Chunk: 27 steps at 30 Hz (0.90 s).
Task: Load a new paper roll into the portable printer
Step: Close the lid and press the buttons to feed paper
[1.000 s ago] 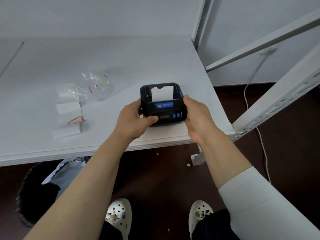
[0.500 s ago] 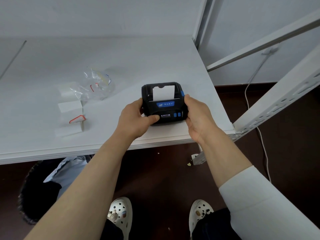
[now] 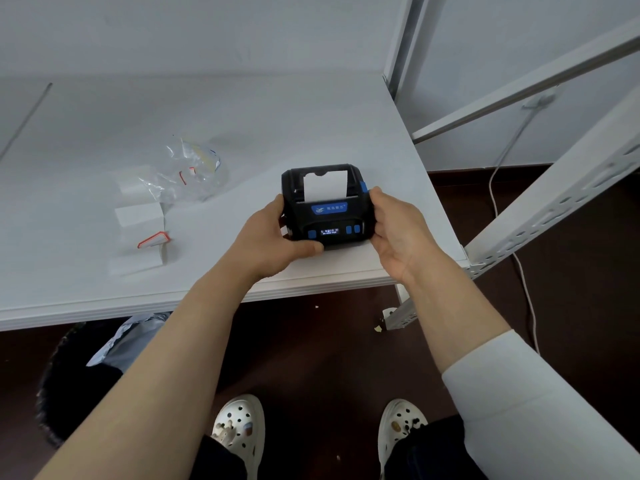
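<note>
A black portable printer (image 3: 327, 216) with blue buttons rests on the white table (image 3: 242, 126) near its front right corner. Its lid is down and a white strip of paper (image 3: 325, 186) sticks up out of the slot. A small display on its front face is lit. My left hand (image 3: 273, 237) grips the printer's left side, thumb along the front lower edge. My right hand (image 3: 394, 226) holds the right side, fingers by the blue side latch.
Left of the printer lie a crumpled clear plastic wrapper (image 3: 187, 171) and several white paper strips, one with a red-edged sticker (image 3: 152, 239). A white metal shelf frame (image 3: 554, 209) stands at the right, with a white cable (image 3: 502, 168) on the dark floor.
The printer's display has lit up. My left thumb has slid from the front face down to the lower edge. The printer and my right hand have barely moved.
</note>
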Each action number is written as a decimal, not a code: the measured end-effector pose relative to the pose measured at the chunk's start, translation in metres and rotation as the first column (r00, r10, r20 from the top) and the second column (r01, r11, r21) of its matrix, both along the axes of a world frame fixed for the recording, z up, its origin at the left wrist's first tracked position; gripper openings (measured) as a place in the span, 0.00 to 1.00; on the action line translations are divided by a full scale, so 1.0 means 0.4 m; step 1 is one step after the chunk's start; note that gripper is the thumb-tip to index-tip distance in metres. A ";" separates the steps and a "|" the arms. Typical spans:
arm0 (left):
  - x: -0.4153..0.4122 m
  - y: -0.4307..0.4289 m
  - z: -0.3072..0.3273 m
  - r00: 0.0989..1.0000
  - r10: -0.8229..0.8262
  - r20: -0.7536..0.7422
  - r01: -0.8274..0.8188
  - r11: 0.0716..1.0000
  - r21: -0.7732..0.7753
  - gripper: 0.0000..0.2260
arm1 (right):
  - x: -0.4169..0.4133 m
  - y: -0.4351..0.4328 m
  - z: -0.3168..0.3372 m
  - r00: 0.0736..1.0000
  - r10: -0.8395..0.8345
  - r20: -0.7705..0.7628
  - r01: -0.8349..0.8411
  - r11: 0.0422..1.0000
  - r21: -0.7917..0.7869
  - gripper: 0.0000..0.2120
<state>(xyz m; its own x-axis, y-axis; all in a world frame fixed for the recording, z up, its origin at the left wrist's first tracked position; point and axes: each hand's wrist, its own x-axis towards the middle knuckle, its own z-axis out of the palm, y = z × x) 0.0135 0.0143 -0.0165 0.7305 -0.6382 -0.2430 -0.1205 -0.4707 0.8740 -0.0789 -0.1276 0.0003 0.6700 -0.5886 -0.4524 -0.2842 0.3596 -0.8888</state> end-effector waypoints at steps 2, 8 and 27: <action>-0.001 0.001 -0.001 0.999 -0.039 0.011 0.038 0.999 0.028 0.35 | 0.000 -0.006 0.002 1.000 -0.008 0.009 0.008 1.000 0.011 0.10; -0.001 -0.007 -0.010 0.990 -0.025 0.141 0.015 0.997 0.071 0.32 | -0.002 -0.011 0.008 0.997 -0.016 -0.074 0.012 0.998 -0.065 0.15; 0.006 -0.011 -0.013 0.992 -0.014 0.129 0.006 0.998 0.060 0.32 | -0.021 -0.034 -0.002 0.988 0.155 -0.017 -0.156 0.982 -0.108 0.26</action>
